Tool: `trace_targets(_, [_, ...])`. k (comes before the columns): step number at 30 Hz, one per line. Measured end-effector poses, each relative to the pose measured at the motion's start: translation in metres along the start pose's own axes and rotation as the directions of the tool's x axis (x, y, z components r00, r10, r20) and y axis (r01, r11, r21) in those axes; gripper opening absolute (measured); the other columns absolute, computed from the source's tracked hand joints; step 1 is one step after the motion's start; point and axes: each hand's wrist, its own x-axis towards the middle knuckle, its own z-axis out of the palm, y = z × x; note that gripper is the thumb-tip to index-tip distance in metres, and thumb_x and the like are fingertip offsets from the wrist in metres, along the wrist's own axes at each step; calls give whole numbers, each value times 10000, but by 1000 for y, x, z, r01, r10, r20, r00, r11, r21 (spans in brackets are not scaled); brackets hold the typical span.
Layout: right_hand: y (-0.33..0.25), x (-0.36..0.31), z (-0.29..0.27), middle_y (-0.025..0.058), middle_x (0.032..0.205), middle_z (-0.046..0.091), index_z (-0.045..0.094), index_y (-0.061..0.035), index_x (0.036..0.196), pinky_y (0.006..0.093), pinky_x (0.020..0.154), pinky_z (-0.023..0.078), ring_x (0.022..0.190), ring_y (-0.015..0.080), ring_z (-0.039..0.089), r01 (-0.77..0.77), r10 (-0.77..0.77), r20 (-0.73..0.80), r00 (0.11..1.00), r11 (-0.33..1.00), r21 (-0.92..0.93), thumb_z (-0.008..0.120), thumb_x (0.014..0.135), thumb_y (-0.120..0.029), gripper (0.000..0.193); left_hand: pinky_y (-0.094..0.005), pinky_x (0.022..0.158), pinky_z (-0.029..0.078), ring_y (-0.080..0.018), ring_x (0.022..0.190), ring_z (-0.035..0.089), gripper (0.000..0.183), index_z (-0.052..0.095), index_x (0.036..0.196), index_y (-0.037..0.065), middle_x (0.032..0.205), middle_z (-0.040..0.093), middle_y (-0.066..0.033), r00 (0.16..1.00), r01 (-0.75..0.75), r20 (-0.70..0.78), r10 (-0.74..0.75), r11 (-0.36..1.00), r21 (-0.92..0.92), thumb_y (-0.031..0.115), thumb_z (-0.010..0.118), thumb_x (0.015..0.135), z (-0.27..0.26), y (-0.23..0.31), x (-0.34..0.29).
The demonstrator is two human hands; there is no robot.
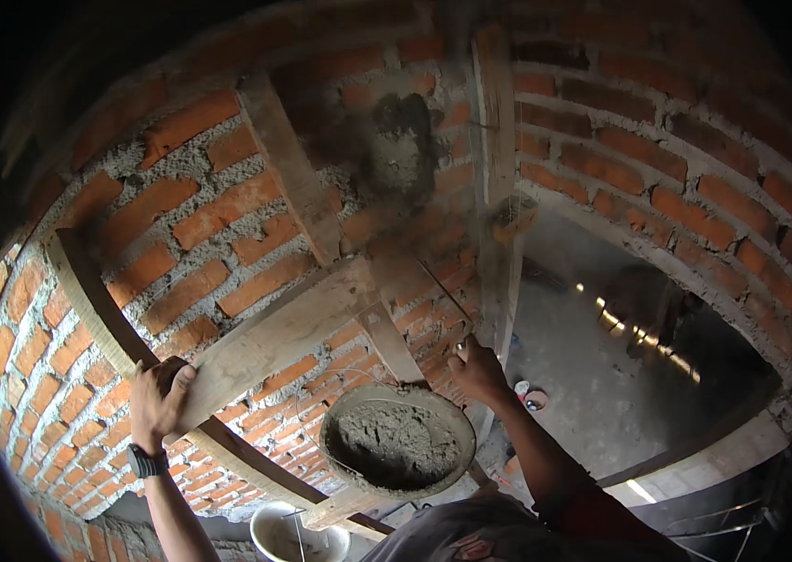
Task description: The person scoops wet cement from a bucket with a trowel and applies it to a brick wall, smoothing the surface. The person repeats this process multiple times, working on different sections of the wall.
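Observation:
My left hand [158,401], with a dark watch on its wrist, is closed around the lower left end of a wide wooden plank [274,326]. In my right hand [480,373] is the handle of a trowel [443,292], its thin blade seen nearly edge-on and pointing up toward the brick wall [227,211]. Between my arms stands a round bucket [467,440] holding grey wet mortar [400,433]. Higher on the wall, a dark patch of fresh mortar [400,155] covers some bricks; the view there is smeared.
Upright wooden posts [291,169] and a curved beam [91,300] stand against the wall. A second, pale bucket [263,529] sits below on the left. To the right, a wall opening looks down onto a grey floor [564,328]. Another brick wall [639,150] rises beyond the corner post [497,122].

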Motion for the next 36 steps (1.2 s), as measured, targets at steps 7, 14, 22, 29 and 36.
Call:
trace_targets(7, [-8, 46, -33, 122, 718, 565, 536, 13, 981, 402, 642, 471, 642, 199, 546, 152, -171, -21, 985, 800, 580, 584, 976, -239, 256, -379, 776, 516, -275, 814, 677, 405, 699, 936, -4, 877, 722, -134, 971, -15, -237, -15, 992, -122, 397, 649, 975, -7, 26, 63])
trace_targets(14, [1, 99, -56, 229, 877, 691, 567, 29, 1122, 435, 763, 536, 830, 373, 716, 48, -32, -49, 998, 920, 390, 637, 957, -330, 401, -418, 893, 520, -318, 1003, 660, 208, 694, 1007, 24, 1036, 709, -126, 910, -259, -322, 261, 965, 51, 126, 784, 849, -4, 57, 168])
trace_targets(22, [37, 147, -136, 178, 773, 648, 590, -13, 1098, 397, 667, 503, 695, 289, 647, 208, -213, 0, 977, 954, 217, 631, 1013, -348, 348, -474, 1018, 490, -319, 1132, 643, 310, 713, 1045, 66, 1108, 712, -102, 854, -315, -365, 371, 927, 204, 182, 843, 789, 26, 68, 213])
trace_targets(29, [14, 185, -93, 122, 767, 637, 581, 11, 1085, 390, 623, 486, 639, 246, 603, 253, -207, -155, 966, 878, 407, 559, 1060, -267, 280, -472, 1075, 459, -320, 1259, 598, 293, 702, 1069, 85, 1210, 707, -78, 843, -245, -391, 369, 911, 332, 139, 829, 810, 42, 50, 206])
trace_targets(36, [-35, 196, -18, -25, 730, 493, 538, -64, 1008, 268, 538, 442, 602, 71, 493, 318, -190, -264, 946, 713, 625, 505, 1102, -300, 257, -472, 1047, 476, -302, 1221, 619, 282, 702, 1057, 104, 1215, 714, -66, 809, -256, -410, 421, 881, 398, 102, 833, 808, 47, 45, 203])
